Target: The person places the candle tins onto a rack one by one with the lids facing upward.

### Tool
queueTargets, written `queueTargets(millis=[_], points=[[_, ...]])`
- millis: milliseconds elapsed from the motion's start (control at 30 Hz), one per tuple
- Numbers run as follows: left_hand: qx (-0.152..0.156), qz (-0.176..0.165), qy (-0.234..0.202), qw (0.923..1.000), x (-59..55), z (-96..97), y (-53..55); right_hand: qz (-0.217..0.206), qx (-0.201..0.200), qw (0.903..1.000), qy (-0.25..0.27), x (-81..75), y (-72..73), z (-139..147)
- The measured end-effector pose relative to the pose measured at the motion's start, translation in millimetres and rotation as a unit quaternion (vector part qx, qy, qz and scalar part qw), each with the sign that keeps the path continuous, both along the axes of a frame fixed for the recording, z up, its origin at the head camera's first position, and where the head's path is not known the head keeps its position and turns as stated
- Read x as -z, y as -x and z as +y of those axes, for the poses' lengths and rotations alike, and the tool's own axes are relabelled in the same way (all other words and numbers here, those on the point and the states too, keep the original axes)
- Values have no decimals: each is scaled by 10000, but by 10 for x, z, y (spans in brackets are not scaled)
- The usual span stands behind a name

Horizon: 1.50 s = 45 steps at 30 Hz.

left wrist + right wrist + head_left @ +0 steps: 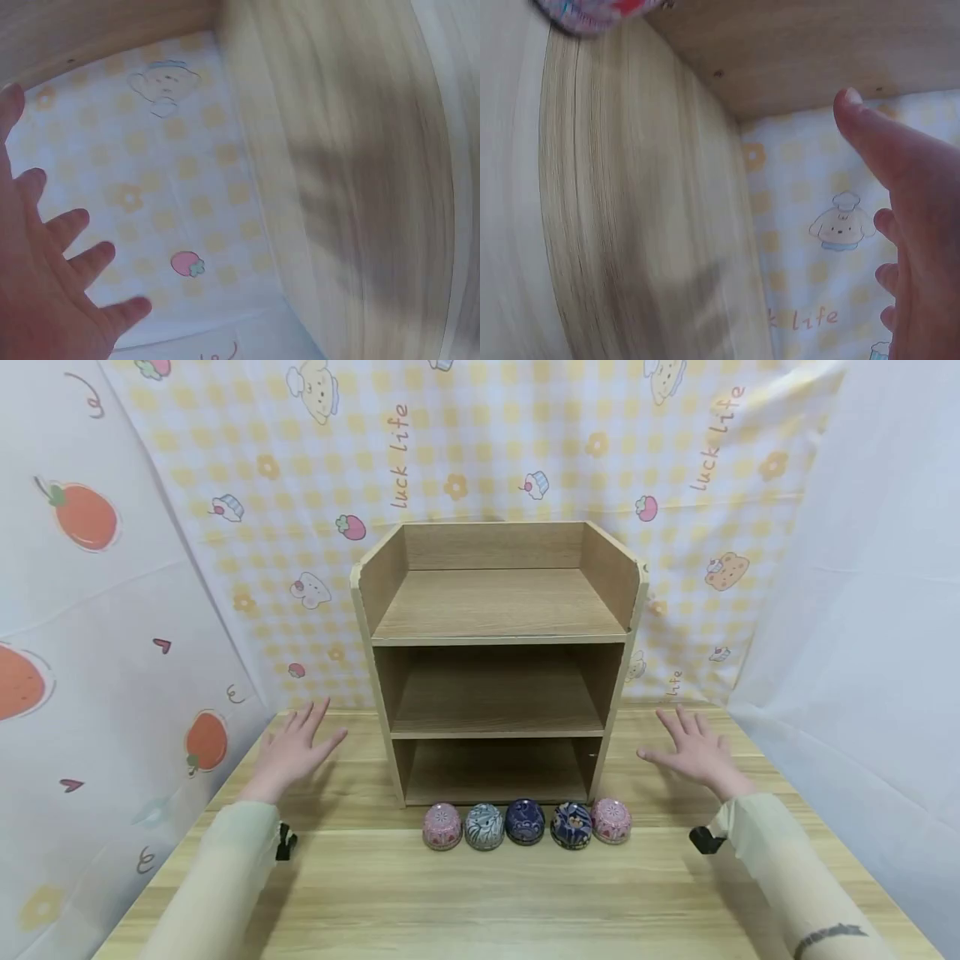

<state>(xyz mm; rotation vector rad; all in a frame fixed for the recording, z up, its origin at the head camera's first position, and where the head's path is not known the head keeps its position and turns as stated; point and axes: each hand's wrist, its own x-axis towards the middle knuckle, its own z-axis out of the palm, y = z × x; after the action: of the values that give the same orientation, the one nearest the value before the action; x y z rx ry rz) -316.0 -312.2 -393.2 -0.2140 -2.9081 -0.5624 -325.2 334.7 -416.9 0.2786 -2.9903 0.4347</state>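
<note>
Both hands hover apart over the table, fingers spread and holding nothing. In the head view the left hand is left of a wooden shelf unit, and the right hand is to its right. Along the shelf's front foot stands a row of small round patterned tins: a pink tin, a grey-green tin, a dark blue tin, a blue floral tin and another pink tin. A patterned tin is cut off at the top of the right wrist view.
The shelf has a top tray with raised sides and two compartments below. It stands on a light wood table. Behind hangs a yellow checked cloth, with a white printed cloth at left and a plain white cloth at right.
</note>
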Motion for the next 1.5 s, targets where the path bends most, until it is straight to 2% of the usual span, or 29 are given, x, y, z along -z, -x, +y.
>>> queueTargets(millis=[100,200,333,500,567,667,767,867,967,1067,1167,1333,1400,1500], points=[[311,418,-682,9963,11,46,-5,52,-86,9998,179,13,-44,-40],[603,795,-1293,9866,17,119,-33,76,-207,9993,316,34,-74,-78],[729,970,-1927,9737,7,243,-114,177,-354,9984,399,64,-104,-139],[1076,1080,-2818,9473,-15,422,-203,273,-454,9970,570,86,-152,-212],[1232,1091,-3086,9368,-60,518,-270,275,-501,9964,626,100,-167,-230],[1430,1128,-3335,9250,-158,678,-415,290,-586,9953,716,123,-199,-241],[1662,1239,-3560,9112,-224,811,-512,297,-631,9941,828,140,-239,-252],[1890,1437,-3663,8997,-218,889,-528,302,-656,9930,936,144,-284,-277],[2014,1598,-3707,8924,-211,959,-535,385,-727,9909,1065,148,-318,-313],[2026,1672,-3710,8907,-201,1025,-543,447,-832,9883,1197,169,-339,-345],[1940,1670,-3719,8923,-188,1080,-557,491,-924,9856,1328,191,-356,-379],[1574,1667,-3632,9031,-177,1141,-589,502,-1089,9802,1575,204,-389,-430],[1474,1775,-3550,9059,-180,1159,-594,504,-1184,9773,1684,206,-410,-448],[1451,2011,-3475,9043,-191,1182,-595,490,-1332,9738,1780,218,-441,-465]])
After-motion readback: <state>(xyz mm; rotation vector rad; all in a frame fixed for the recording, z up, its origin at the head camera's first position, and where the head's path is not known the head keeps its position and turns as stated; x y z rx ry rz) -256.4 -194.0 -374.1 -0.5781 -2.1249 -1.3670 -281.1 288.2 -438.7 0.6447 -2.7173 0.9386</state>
